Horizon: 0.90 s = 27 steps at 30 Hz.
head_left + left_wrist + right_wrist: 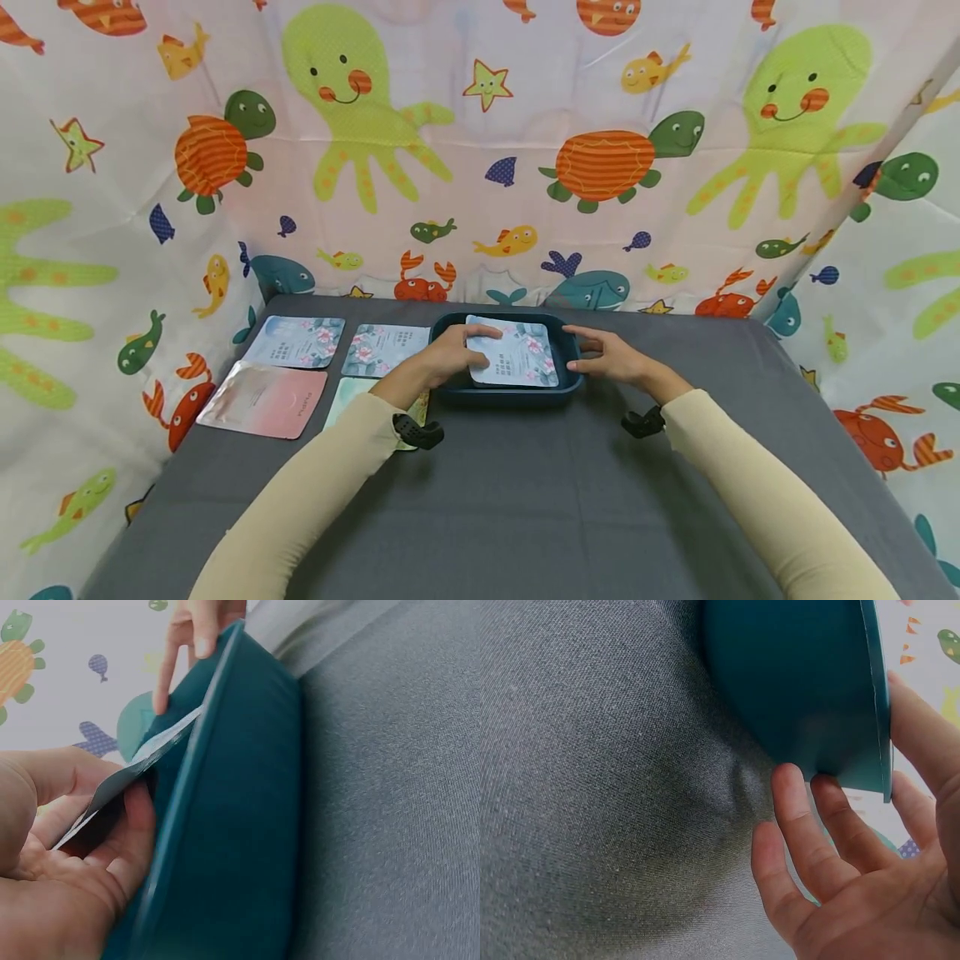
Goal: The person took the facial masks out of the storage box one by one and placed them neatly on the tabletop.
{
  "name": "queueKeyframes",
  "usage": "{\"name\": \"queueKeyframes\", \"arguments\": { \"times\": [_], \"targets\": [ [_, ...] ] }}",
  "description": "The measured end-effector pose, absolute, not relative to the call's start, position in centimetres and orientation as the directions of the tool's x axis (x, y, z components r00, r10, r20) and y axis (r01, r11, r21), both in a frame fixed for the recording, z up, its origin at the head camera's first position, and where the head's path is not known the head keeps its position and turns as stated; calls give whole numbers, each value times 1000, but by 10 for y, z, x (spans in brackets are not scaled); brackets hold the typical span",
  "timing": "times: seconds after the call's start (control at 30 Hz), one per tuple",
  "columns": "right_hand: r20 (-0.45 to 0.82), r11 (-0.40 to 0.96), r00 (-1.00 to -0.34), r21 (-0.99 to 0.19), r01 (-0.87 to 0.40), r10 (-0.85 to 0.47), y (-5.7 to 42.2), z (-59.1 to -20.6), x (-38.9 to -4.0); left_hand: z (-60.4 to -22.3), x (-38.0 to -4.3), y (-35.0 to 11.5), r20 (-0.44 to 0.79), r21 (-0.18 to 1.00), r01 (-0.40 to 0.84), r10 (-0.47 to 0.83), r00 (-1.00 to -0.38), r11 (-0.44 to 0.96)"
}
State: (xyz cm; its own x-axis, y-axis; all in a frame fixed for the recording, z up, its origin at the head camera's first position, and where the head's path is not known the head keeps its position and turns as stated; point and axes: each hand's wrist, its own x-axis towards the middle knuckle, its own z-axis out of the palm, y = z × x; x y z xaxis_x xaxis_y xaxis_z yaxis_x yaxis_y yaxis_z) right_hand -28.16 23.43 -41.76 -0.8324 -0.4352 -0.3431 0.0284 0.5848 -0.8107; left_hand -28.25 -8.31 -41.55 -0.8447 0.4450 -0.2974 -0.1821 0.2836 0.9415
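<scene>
A pale blue floral sheet mask packet [517,354] lies over the opening of a dark teal basin [510,400]. My left hand [453,354] grips the packet by its left end. In the left wrist view, the thumb and fingers close around the packet [161,746], its far end reaching inside the basin [232,802]. At the basin's right end is my right hand [611,354], fingers spread. The right wrist view shows its fingertips against or close beside the basin wall [802,690]; firm contact is hard to tell.
Left of the basin lie two blue floral packets [295,342] [386,346], a pink packet [266,400] and a green packet [351,393] partly hidden by my left arm. Grey cloth [510,500] covers the table. A sea-animal curtain [480,167] stands behind and at both sides.
</scene>
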Motion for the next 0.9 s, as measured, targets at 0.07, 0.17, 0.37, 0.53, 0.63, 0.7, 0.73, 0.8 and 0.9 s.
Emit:
{"name": "queueKeyframes", "arguments": {
  "times": [0.07, 0.17, 0.37, 0.53, 0.63, 0.7, 0.73, 0.8, 0.9],
  "targets": [
    [-341, 585, -833, -810, 26, -436, 234, -418, -282, -413, -282, -86, -298, 942, -187, 435, -850, 279],
    [-340, 590, -835, -807, 23, -433, 235, -418, -283, -409, -282, -90, -303, 941, -197, 429, -851, 275],
    [-352, 586, -830, -809, 38, -432, 234, -418, -282, -402, -280, -104, -325, 936, -221, 427, -844, 275],
    [-371, 590, -828, -805, 61, -420, 233, -418, -281, -395, -277, -121, -315, 945, -233, 452, -835, 229],
    [-372, 585, -829, -808, 68, -418, 232, -419, -282, -391, -274, -133, -298, 952, -221, 466, -833, 213],
    [-372, 581, -829, -810, 71, -417, 233, -420, -282, -388, -271, -143, -292, 954, -222, 468, -834, 201],
    [-373, 581, -829, -811, 73, -416, 233, -420, -282, -387, -270, -147, -291, 955, -221, 470, -834, 198],
    [-377, 582, -828, -809, 77, -415, 233, -421, -282, -384, -267, -157, -297, 953, -228, 465, -834, 199],
    [-381, 585, -831, -806, 85, -405, 232, -419, -281, -383, -263, -174, -306, 950, -232, 463, -832, 210]
  ]
}}
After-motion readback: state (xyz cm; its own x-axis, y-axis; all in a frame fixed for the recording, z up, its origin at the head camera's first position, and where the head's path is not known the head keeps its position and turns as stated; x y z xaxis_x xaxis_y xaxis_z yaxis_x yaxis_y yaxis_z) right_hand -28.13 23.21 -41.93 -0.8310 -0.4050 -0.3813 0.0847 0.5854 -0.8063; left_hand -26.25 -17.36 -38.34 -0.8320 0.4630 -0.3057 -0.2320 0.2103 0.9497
